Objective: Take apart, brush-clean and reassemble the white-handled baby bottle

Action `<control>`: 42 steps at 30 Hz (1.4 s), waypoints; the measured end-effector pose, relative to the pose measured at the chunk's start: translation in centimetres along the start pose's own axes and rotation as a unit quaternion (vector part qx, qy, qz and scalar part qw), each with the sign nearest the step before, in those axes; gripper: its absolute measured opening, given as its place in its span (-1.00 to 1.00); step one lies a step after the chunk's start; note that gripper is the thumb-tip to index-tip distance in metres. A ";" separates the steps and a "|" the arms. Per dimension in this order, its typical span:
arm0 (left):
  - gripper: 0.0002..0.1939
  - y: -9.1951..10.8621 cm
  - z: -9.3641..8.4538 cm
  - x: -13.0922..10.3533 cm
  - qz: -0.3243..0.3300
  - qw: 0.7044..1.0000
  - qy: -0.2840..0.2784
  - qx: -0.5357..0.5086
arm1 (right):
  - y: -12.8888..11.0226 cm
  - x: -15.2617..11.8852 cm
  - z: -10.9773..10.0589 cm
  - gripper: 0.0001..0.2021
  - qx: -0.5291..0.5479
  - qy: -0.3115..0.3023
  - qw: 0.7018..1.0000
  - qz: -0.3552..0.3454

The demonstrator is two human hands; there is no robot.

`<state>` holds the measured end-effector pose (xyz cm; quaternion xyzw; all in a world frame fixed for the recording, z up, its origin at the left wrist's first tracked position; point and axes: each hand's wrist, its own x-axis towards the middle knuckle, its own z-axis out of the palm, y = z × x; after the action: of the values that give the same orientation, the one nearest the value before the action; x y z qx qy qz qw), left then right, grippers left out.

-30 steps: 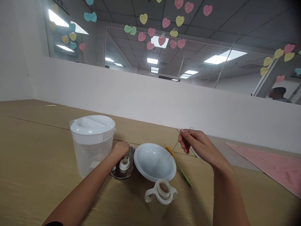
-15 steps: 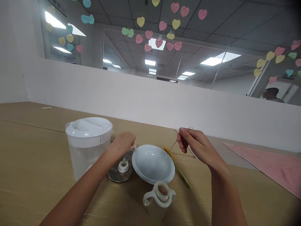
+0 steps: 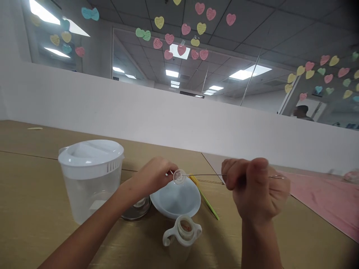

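Observation:
My left hand pinches a small clear round piece, perhaps a baby-bottle part, above the white bowl. In my right hand, closed and slightly blurred, is a thin wire tool with a looped end. Its tip reaches the clear piece; whether it goes inside I cannot tell. Just in front of the bowl stands a two-handled bottle without a lid, something reddish inside it. Behind my left forearm is a round metal dish, its contents partly hidden.
At the left stands a large clear pitcher with a white lid. A brush with a yellow head and green handle leans by the bowl. Pink cloth covers the right side. Behind the table rises a white wall, and a person shows through the glass.
My left hand has moved from the metal dish to above the bowl, now with the clear piece. My right hand has turned, bringing the wire level and against that piece. The view has shifted right.

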<state>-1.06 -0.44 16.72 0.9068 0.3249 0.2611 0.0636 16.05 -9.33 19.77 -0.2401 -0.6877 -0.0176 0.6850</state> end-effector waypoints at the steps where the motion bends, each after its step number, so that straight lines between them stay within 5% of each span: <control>1: -0.81 0.2 -0.1 -0.1 -0.001 1.000 0.001 -0.017 | 0.1 -0.1 0.2 -0.45 -0.011 0.000 1.000 0.004; 5: -0.80 0.6 -0.5 -0.4 -0.007 0.997 0.004 -0.079 | 0.6 -0.2 0.5 -0.45 -0.016 -0.002 1.000 0.014; 24: -0.84 0.7 -0.5 -0.5 0.016 0.997 0.021 -0.069 | 0.3 -0.1 -0.1 -0.52 -0.156 0.050 0.978 -0.127; 42: -0.79 0.6 -0.7 -0.2 -0.016 0.987 0.098 -0.123 | 0.1 0.1 -0.9 -0.54 -0.150 0.068 0.983 -0.078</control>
<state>-1.24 -1.05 17.41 0.8567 0.3097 0.3854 0.1470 16.94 -9.53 19.90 -0.2845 -0.6454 -0.1903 0.6828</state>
